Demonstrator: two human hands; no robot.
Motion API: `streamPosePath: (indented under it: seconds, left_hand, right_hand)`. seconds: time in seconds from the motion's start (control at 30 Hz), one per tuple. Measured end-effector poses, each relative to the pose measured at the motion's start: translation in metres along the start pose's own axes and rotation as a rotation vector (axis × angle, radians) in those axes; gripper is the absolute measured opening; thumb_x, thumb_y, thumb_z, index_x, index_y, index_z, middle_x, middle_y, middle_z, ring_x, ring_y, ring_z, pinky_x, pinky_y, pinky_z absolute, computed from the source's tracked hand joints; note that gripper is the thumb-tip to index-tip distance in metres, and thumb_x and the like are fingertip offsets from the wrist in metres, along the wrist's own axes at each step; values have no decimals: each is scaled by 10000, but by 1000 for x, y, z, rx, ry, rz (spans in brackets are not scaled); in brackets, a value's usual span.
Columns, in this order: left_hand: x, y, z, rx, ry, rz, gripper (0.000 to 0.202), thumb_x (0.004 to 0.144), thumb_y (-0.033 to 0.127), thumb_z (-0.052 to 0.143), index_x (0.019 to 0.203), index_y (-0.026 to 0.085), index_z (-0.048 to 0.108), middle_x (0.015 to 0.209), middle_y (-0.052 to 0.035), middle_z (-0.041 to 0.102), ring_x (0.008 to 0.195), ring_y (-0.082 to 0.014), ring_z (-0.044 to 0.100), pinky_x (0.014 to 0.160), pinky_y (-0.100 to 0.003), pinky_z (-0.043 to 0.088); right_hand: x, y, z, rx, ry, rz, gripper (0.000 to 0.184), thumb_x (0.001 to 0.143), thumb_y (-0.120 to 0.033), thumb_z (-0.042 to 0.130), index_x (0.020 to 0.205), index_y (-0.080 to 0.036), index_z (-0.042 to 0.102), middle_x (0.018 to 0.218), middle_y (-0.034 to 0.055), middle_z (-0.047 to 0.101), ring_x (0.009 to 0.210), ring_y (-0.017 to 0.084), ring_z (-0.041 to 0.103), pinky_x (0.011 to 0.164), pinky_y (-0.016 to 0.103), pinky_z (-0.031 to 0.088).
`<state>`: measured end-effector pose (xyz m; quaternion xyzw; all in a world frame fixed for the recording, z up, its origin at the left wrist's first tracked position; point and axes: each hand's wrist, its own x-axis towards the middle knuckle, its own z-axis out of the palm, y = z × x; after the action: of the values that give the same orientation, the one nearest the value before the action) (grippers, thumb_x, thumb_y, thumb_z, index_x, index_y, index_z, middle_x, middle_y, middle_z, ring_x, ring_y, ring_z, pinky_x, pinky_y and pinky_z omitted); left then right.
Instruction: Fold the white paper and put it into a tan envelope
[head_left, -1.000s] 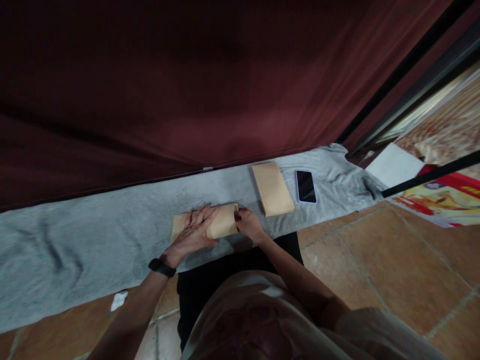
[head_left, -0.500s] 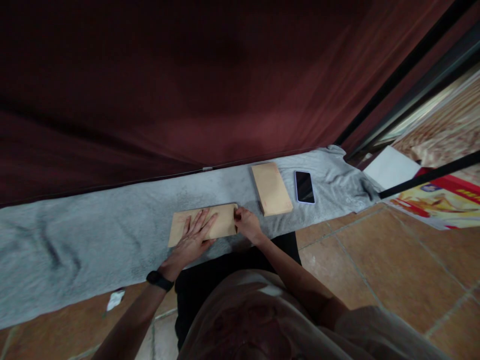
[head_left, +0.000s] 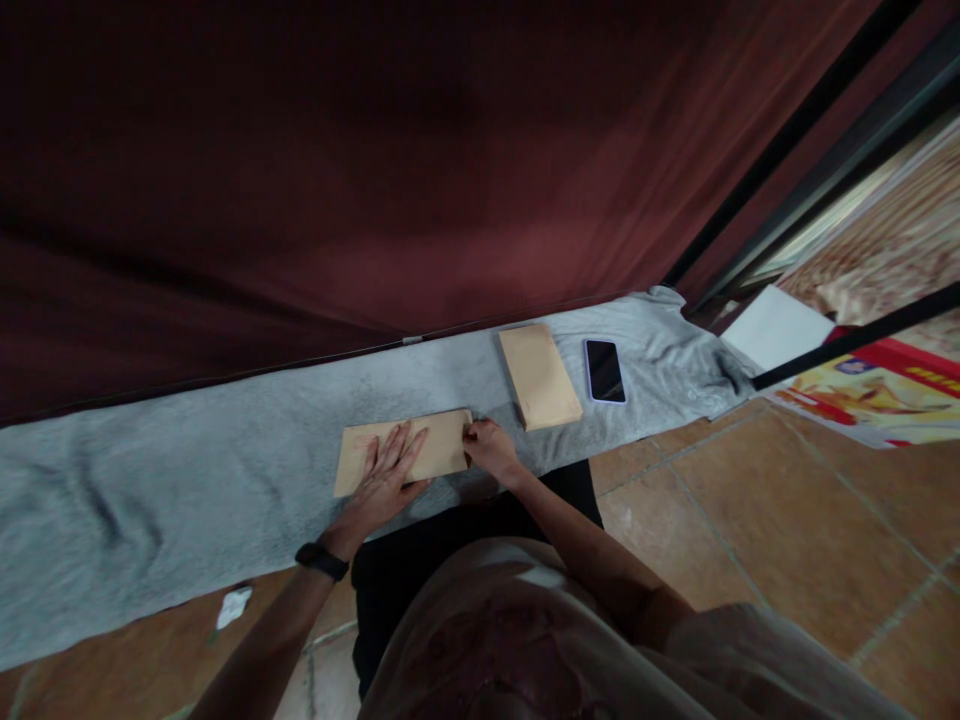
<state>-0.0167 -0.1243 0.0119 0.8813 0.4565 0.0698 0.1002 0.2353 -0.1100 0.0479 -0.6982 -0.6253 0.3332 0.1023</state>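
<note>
A tan paper envelope lies on the grey cloth in front of me. My left hand rests flat on its left half, fingers spread, pressing it down. At the envelope's right end, my right hand has its fingers closed on the short edge, where a flap seems to be; the fingertips are partly hidden. To the right sits a stack of similar tan envelopes, touched by neither hand. Beyond the stack lies a phone with a dark screen and a pale purple edge.
The grey cloth covers a long narrow surface against a dark red curtain. At the right stand a black bar, a white sheet and a red-yellow printed box. A white scrap lies on the tiled floor.
My view has shifted very slightly. Both hands keep their places on the envelope, with the right fingers still at its right end; little else differs.
</note>
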Motion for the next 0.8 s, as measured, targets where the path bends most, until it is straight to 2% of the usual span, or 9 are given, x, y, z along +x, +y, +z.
streamPosePath:
  seconds: [0.17, 0.3, 0.43, 0.53, 0.6, 0.67, 0.73, 0.8]
  left_hand:
    - [1, 0, -3, 26, 1, 17, 796, 997, 474, 529, 1667, 276, 149, 1741, -151, 135, 1597, -357, 174, 1250, -655, 161]
    - [0, 6, -6, 76, -17, 68, 690, 1029, 379, 473, 1658, 299, 200, 1733, -123, 190, 1602, -332, 164, 1250, -660, 169]
    - [2, 12, -12, 148, -37, 129, 649, 1023, 212, 407, 1648, 288, 248, 1719, -99, 252, 1604, -299, 164, 1265, -638, 173]
    - [9, 12, -26, 201, -36, 195, 770, 938, 19, 330, 1634, 344, 277, 1720, -29, 266, 1610, -259, 124, 1281, -636, 120]
    - [17, 9, -41, 214, -13, 215, 869, 879, -49, 294, 1629, 389, 268, 1727, 15, 241, 1613, -233, 92, 1287, -631, 95]
    - [26, 4, -55, 205, 26, 212, 899, 869, -57, 282, 1626, 426, 247, 1733, 46, 214, 1613, -224, 74, 1284, -647, 73]
    - [36, -1, -64, 181, 62, 192, 882, 889, -38, 276, 1621, 453, 240, 1731, 66, 214, 1613, -221, 75, 1278, -663, 55]
    - [42, -5, -62, 145, 73, 150, 858, 896, -27, 271, 1611, 446, 284, 1719, 60, 256, 1611, -223, 101, 1279, -662, 59]
  right_hand:
    - [1, 2, 2, 23, 17, 7, 219, 942, -239, 567, 999, -197, 775, 1103, 88, 763, 978, 198, 715, 811, 255, 503]
    - [-1, 3, 4, 77, 55, 15, 174, 935, -216, 584, 1043, -212, 721, 1110, 62, 750, 1011, 184, 696, 836, 246, 497]
    - [0, 6, 3, 374, 103, 78, 301, 860, -117, 647, 1142, -221, 643, 979, 16, 740, 936, 177, 691, 818, 255, 498]
    - [1, 7, 0, 508, 99, 114, 395, 826, -112, 667, 1205, -206, 602, 854, -16, 716, 818, 168, 687, 745, 256, 509]
    - [0, 7, -3, 679, 52, 129, 305, 822, -167, 673, 1121, -203, 622, 771, -41, 686, 717, 148, 670, 672, 242, 516]
    - [-5, 7, -5, 959, -41, 149, 189, 789, -251, 716, 954, -196, 642, 714, -48, 661, 637, 132, 641, 621, 237, 524]
    - [-12, 6, -6, 1191, -119, 160, 230, 722, -322, 784, 838, -190, 636, 708, -37, 665, 614, 126, 632, 613, 246, 544]
    - [-19, 6, -5, 1253, -145, 160, 291, 674, -360, 827, 817, -184, 644, 717, -25, 680, 610, 129, 640, 618, 259, 566]
